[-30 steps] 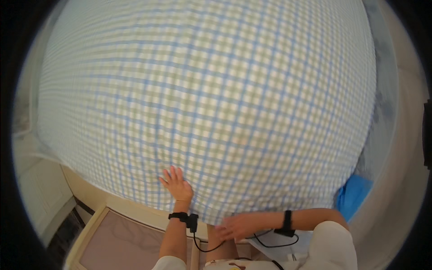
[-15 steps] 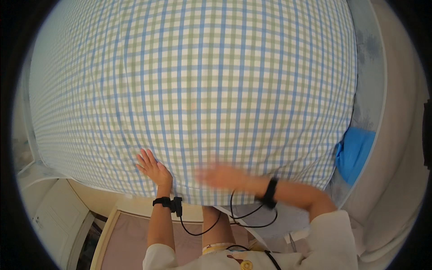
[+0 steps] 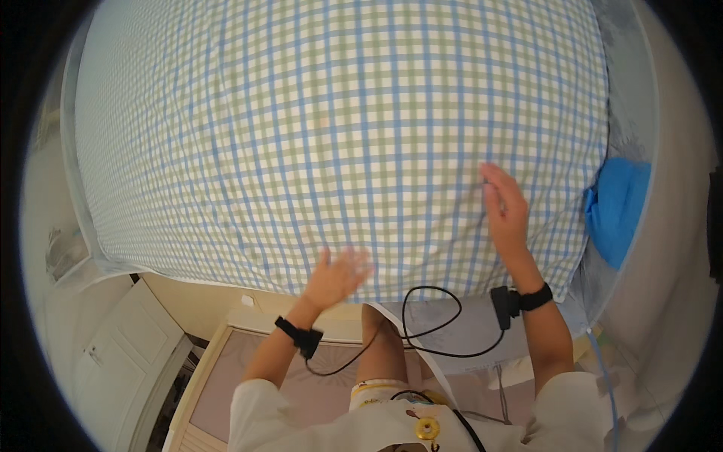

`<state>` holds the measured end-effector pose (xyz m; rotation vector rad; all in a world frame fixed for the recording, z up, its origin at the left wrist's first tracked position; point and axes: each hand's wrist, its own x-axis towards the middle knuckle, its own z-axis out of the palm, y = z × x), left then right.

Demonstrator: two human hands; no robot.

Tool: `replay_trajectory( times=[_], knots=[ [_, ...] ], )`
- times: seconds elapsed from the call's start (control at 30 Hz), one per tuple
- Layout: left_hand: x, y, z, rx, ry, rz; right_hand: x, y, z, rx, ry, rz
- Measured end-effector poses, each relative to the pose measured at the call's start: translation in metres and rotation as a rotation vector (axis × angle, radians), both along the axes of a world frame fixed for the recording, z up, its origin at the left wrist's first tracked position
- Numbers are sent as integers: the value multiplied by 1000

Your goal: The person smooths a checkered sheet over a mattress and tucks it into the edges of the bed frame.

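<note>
A quilt or sheet [image 3: 361, 135] in white, blue and green checks spreads over the bed, with light wrinkles near its front right part. My left hand [image 3: 337, 279] is over its near edge, fingers apart and slightly smeared by motion, holding nothing. Farther right and farther up the cloth, my right hand [image 3: 508, 215] is stretched out over the checks, thumb and fingers loosely extended. Whether either palm presses on the fabric I cannot tell. Black straps with small boxes and a cable sit on both wrists.
A bundle of bright blue cloth [image 3: 619, 211] lies by the right side of the bed, on a grey patterned surface [image 3: 625, 90]. Pale netting [image 3: 681, 188] hangs along the right. A white cabinet [image 3: 124, 358] stands at lower left. The black cable [image 3: 433, 350] loops between my wrists.
My right hand has swung away from the near middle, to the right and farther up the cloth. My left hand has shifted right along the near edge. The view has turned slightly.
</note>
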<state>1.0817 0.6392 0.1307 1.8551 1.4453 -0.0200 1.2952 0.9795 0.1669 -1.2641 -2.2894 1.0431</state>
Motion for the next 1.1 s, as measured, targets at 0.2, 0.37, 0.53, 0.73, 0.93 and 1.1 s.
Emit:
replay_trajectory(
  times=[0.2,0.37,0.53,0.73,0.93,1.1],
  knots=[
    [13,-22,33,-112,-395,650,179,0,-19,286,-384,-481],
    [32,75,29,126,-393,434,231,-13,-37,-144,-404,-886],
    [99,152,11,221,-391,200,278,-10,-39,-375,-294,-1008],
    [148,168,3,86,-219,48,268,-10,-11,-518,-342,-855],
    [146,147,-5,-288,-948,496,274,-1,19,-859,5,-895],
    [158,130,-15,-550,-1067,569,266,5,33,-1105,9,-943]
  ],
)
